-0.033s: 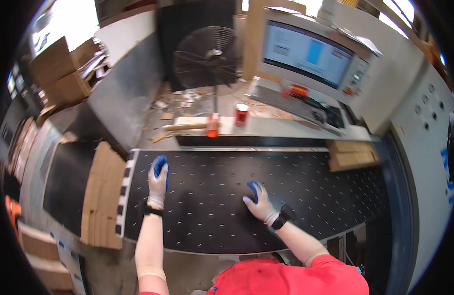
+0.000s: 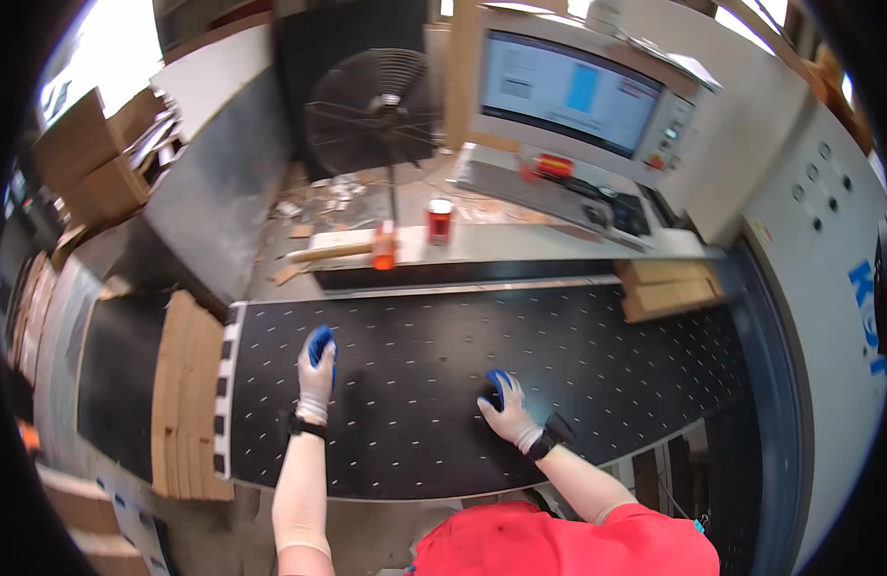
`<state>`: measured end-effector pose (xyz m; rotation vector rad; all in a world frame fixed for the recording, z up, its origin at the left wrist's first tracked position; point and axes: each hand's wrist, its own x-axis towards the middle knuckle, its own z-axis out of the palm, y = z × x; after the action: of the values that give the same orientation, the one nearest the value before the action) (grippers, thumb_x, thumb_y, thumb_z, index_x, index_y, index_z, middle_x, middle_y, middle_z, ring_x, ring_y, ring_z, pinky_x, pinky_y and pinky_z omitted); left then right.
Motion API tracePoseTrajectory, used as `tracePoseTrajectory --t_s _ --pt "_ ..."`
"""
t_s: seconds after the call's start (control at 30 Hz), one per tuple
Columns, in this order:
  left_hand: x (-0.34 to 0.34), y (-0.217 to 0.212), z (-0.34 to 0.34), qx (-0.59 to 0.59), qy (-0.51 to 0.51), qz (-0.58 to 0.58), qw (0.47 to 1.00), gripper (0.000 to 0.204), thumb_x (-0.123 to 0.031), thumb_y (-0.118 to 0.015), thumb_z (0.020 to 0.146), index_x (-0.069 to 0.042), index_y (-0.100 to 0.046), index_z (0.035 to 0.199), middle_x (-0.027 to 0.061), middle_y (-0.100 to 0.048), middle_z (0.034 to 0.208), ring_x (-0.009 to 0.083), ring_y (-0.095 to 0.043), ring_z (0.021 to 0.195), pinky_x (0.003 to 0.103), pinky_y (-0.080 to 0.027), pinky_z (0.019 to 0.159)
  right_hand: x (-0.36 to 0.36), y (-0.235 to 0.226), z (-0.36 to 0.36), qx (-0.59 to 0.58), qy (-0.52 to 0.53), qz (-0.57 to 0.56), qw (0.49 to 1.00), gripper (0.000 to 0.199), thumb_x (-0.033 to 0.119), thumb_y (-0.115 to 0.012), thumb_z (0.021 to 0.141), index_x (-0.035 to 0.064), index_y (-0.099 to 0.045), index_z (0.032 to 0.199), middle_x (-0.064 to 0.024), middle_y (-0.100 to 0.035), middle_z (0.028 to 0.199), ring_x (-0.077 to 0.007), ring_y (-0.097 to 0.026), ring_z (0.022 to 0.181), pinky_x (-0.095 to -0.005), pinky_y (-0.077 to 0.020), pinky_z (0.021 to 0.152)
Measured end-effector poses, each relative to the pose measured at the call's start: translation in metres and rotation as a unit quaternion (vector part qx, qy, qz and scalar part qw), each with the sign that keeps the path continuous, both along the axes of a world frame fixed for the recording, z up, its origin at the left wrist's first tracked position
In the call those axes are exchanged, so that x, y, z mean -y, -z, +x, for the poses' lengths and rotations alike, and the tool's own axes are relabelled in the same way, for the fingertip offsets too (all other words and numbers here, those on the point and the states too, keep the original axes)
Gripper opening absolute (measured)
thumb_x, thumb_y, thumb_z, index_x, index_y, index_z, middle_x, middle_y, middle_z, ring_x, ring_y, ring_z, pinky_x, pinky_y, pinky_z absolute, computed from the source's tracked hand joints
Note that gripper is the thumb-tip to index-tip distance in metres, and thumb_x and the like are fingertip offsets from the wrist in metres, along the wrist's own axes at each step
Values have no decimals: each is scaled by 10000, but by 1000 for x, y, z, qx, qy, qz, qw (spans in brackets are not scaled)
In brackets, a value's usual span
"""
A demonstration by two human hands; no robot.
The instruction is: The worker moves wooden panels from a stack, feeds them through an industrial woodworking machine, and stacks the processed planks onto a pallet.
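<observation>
My left hand (image 2: 316, 371) wears a white glove with blue on the palm side and hovers over the left part of a black perforated table (image 2: 405, 384). Its fingers curve loosely, thumb apart, with nothing visible in them. To the right, my right hand (image 2: 507, 408), gloved alike, is over the middle of the same table. There the thumb and fingers are spread in a wide curve around nothing. Black bands circle both wrists. Whether either hand touches the surface I cannot tell.
Stacked brown boards (image 2: 189, 394) line the table's left end; a smaller wooden stack (image 2: 669, 290) sits at its far right corner. Beyond the far edge are a red cup (image 2: 439, 223), an orange-handled tool (image 2: 384, 246), a keyboard (image 2: 530, 197), a monitor (image 2: 570, 91) and a fan (image 2: 371, 110).
The view has swung to the right, so the table, stacks and monitor lie further left in the picture. Both hands keep much the same pose and appear nearer the table's front edge.
</observation>
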<state>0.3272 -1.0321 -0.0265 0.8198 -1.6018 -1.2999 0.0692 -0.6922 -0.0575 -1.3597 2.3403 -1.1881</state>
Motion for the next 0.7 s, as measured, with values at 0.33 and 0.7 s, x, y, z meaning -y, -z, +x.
tracePoseTrajectory --t_s 0.33,0.7 --pt "-257 57 -442 128 389 24 912 498 -269 -689 978 9 -577 1376 110 -659 1330 187 -613 1230 319 -460 1064 -289 29 -179 -23 333 118 935 711 436 -686 873 -5 -503 1399 -251 -495 1445 -445 -400 1385 -528 -290 1187" --pt "-394 58 -732 -48 299 337 892 565 -356 -638 1012 -23 -481 1441 78 -600 1352 224 -558 1222 355 -414 1082 -301 21 -284 -63 264 -2 962 642 397 -706 848 -20 -563 1315 -256 -572 1301 -447 -503 1246 -536 -368 1115"
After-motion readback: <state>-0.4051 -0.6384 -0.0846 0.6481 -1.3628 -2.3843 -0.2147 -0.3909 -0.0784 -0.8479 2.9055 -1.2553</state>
